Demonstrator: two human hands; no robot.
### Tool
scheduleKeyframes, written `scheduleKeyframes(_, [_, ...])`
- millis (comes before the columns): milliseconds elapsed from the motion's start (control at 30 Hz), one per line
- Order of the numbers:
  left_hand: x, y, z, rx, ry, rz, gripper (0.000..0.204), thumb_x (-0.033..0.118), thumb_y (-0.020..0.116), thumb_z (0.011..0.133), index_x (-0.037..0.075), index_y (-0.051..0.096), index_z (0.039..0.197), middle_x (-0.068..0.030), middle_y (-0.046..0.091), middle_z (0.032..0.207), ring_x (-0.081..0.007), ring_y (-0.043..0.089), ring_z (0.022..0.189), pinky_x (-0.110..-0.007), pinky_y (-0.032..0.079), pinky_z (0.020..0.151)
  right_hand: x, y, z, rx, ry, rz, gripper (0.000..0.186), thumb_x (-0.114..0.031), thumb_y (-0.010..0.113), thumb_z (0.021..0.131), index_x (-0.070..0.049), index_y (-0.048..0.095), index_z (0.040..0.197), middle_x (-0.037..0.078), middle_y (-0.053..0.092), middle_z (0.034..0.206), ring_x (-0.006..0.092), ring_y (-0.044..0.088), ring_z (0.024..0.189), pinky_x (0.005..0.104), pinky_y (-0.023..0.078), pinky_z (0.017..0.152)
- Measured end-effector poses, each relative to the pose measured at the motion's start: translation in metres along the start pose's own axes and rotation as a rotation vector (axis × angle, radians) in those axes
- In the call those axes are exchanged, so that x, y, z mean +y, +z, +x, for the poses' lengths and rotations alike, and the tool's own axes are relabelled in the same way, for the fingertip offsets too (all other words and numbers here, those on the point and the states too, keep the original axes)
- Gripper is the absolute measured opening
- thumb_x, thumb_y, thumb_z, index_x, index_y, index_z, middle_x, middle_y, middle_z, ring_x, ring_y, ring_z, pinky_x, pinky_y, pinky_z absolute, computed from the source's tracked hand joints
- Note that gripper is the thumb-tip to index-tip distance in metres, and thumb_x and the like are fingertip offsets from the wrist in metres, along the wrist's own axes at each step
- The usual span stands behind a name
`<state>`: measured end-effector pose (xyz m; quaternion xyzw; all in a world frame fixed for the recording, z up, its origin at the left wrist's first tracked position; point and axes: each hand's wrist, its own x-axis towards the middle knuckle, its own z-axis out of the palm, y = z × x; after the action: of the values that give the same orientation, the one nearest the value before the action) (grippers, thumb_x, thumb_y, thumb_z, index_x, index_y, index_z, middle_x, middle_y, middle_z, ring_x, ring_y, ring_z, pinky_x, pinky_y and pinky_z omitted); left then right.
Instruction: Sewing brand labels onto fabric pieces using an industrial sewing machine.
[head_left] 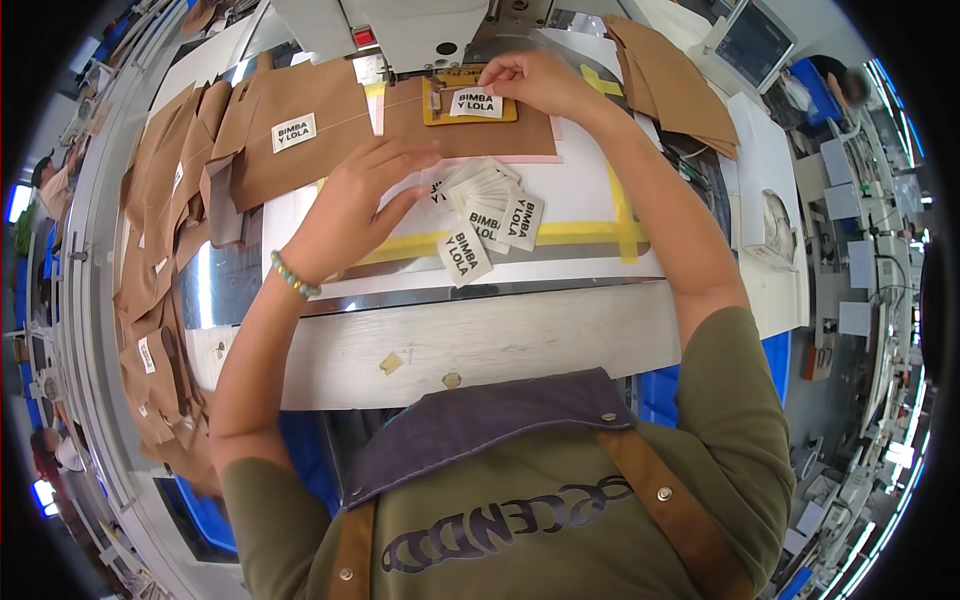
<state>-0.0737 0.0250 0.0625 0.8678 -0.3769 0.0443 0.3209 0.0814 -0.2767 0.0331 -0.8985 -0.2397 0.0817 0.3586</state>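
My right hand (530, 82) reaches to the sewing machine (410, 45), its fingers pinched at the upper edge of a white label (477, 102) with dark lettering. That label lies within a yellow clamp frame (438, 113), over a brown fabric panel (530, 142). Left of it, my left hand (365, 200) is open, fingers stretched toward the panel's lower edge and thumb apart. Just beyond the thumb is a fanned pile of similar white labels (485, 218). A brown piece bearing a label (294, 133) extends to the left.
More brown pieces (165, 200) with labels hang over the table's left side. Flat brown panels (665, 85) are stacked at the far right, near a screen (755, 42). Yellow tape (625, 215) marks the work surface. Blue bins (660, 395) sit below the front edge.
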Motion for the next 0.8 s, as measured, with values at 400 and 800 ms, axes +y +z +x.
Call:
scheduleKeyframes(400, [-0.050,0.040,0.051,0.036,0.126,0.362,0.051,0.036,0.065,0.107,0.008,0.064,0.150,-0.0082,0.063,0.155,-0.0351,0.046,0.147,-0.050,0.037,0.126,-0.005,0.020,-0.003,0.226,-0.102,0.112,0.018,-0.020,0.079,0.100,-0.005,0.082,0.111,0.005,0.081,0.093,0.0127,0.073,0.084,0.0291,0.058,0.081])
scheduleKeyframes(800, [-0.059,0.044,0.045,0.060,0.049,0.297,0.055,0.033,0.069,0.105,0.009,0.061,0.153,-0.0072,0.059,0.159,-0.0339,0.043,0.152,-0.050,0.035,0.127,-0.001,-0.010,-0.040,0.061,-0.488,-0.305,0.028,-0.006,0.067,0.101,-0.007,0.079,0.126,0.006,0.073,0.137,0.0299,0.064,0.126,0.0383,0.055,0.103])
